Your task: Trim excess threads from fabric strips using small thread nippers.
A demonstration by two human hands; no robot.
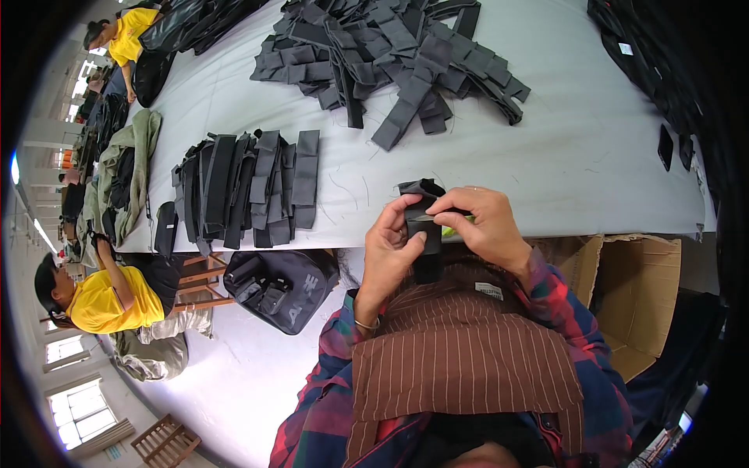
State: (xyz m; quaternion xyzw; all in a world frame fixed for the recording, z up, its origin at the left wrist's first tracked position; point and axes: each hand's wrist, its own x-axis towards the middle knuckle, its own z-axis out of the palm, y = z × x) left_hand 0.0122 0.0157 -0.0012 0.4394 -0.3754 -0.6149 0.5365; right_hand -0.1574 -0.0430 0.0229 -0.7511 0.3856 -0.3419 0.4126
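In front of my chest, at the table's near edge, a dark grey fabric strip point(422, 226) with folded, stitched sections is held up. My left hand point(390, 242) is closed round its left side, the thumb lying on the front. From the right, my right hand point(488, 225) pinches at the strip's upper part with thumb and forefinger. Something bright yellow-green point(451, 230) shows under the right fingers; most of it is hidden, so its kind is unclear. The strip's lower end hangs below the table edge, against my brown striped apron point(468, 351).
Beyond my hands lies a loose heap of similar strips point(374, 54); a neater row point(246, 187) is at left. Black items point(665, 147) lie at the right edge. An open cardboard box point(640, 288) stands below right, a black bag point(285, 292) below left. Two people in yellow work leftward.
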